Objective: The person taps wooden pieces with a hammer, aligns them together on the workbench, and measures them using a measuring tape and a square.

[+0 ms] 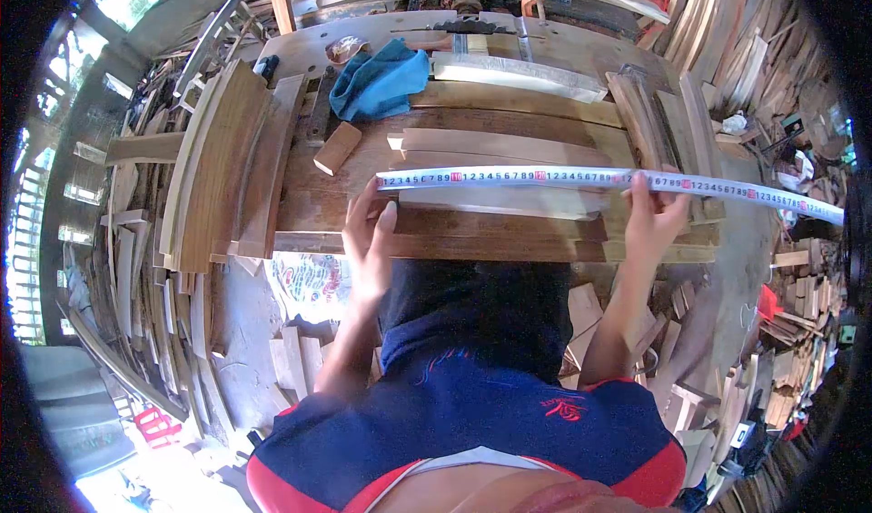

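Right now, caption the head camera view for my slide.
A tape measure, left hand at its end and right hand farther along, stretches over wooden strips on a workbench; blue cloth beyond.

White measuring tape [518, 177] stretched above a wooden workbench [318, 202], left hand [368, 236] touching the tape's end, right hand [656, 213] holding it farther along, wooden strips [500, 143] along both sides of the tape, blue cloth [377, 82] and 1 small block [337, 148] beyond it
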Demonstrator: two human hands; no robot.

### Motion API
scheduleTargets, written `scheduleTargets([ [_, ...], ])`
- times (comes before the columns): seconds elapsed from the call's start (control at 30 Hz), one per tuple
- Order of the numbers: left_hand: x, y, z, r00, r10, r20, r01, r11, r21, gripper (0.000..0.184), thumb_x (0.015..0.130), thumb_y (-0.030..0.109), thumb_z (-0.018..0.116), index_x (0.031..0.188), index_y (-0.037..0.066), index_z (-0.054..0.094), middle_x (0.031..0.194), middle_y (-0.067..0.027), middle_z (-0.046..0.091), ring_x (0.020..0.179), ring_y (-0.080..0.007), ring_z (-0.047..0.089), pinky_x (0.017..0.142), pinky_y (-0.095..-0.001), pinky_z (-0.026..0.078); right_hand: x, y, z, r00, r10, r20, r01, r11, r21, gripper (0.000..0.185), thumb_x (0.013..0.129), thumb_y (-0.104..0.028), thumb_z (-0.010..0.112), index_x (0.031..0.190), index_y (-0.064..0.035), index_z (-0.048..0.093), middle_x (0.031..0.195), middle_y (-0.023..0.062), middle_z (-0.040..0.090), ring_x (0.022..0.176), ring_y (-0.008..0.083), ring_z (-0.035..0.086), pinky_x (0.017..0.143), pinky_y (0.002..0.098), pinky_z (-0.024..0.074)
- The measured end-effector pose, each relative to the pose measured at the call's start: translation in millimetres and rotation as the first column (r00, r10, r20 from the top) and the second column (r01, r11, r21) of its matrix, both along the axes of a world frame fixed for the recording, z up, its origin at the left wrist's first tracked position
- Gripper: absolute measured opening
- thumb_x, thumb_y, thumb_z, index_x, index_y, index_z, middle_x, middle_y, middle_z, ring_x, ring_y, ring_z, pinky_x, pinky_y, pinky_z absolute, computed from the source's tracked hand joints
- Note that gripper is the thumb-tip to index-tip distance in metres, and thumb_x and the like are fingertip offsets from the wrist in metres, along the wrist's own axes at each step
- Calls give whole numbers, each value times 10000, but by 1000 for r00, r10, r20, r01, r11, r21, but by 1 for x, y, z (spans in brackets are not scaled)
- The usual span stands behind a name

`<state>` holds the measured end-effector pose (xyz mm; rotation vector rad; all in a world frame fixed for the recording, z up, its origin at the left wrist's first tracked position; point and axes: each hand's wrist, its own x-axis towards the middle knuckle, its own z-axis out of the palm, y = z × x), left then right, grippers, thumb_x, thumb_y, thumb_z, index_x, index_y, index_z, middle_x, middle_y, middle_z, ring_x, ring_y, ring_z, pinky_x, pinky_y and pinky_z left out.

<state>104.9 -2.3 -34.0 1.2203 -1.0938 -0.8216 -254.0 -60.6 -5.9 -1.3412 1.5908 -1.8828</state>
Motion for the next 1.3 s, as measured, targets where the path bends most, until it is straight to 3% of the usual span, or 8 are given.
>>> scheduleTargets([
  [0.17,15,1,8,981,20,-193,-15,1000,23,539,999,255,533,1439,-54,503,1355,-195,595,1287,-247,557,1094,-358,400,2,-18,34,954,177,243,-168,984,-57,402,925,-58,741,1255,5,519,907,75,665,691,136,605,615,282,484],
  [0.33,37,13,28,968,236,81,-231,971,-62,569,1002,333,523,1424,-48,521,1269,-150,625,1130,-203,609,919,-338,472,13,-32,56,888,357,288,-368,930,-18,396,924,-37,734,1258,9,528,906,62,659,710,140,597,629,289,480],
  [0.43,49,17,49,940,307,148,-288,948,-139,523,989,353,529,1373,5,595,1262,-140,661,1150,-240,600,947,-370,461,21,-45,55,879,425,216,-447,893,61,444,927,-25,720,1310,-7,496,921,84,671,732,139,634,653,274,515],
  [0.6,46,27,61,852,-48,521,123,986,-112,541,936,380,687,1313,-3,621,1324,-201,626,1184,-326,610,961,-442,497,53,-54,67,793,587,165,-602,796,62,482,937,-11,699,1350,11,452,946,107,682,783,149,671,650,276,544],
  [0.77,5,39,69,674,-391,627,209,915,347,419,882,295,791,1189,40,663,950,-174,705,888,-330,704,725,-418,540,92,-59,78,698,708,106,-714,698,45,481,934,-11,705,1344,26,455,960,108,690,831,140,690,716,270,579],
  [0.87,1,39,45,752,-289,592,165,953,256,308,921,256,760,1047,2,639,729,-144,642,638,-223,630,600,-378,482,113,-60,80,683,729,53,-730,682,39,492,916,9,717,1334,33,457,951,107,692,832,130,691,704,250,567],
  [1.13,27,41,16,919,-141,369,54,970,237,251,955,242,733,984,-3,685,581,-35,568,532,-70,534,486,-309,407,140,-66,78,575,801,-169,-792,596,129,437,975,-124,694,1325,46,494,821,94,711,741,112,688,636,246,535],
  [1.3,55,46,8,927,46,373,-145,959,242,267,963,261,723,1017,1,705,622,-25,628,535,-71,556,501,-267,433,132,-66,67,616,659,-430,-629,741,234,421,952,-253,719,1242,24,594,808,110,712,711,183,682,657,309,542],
])
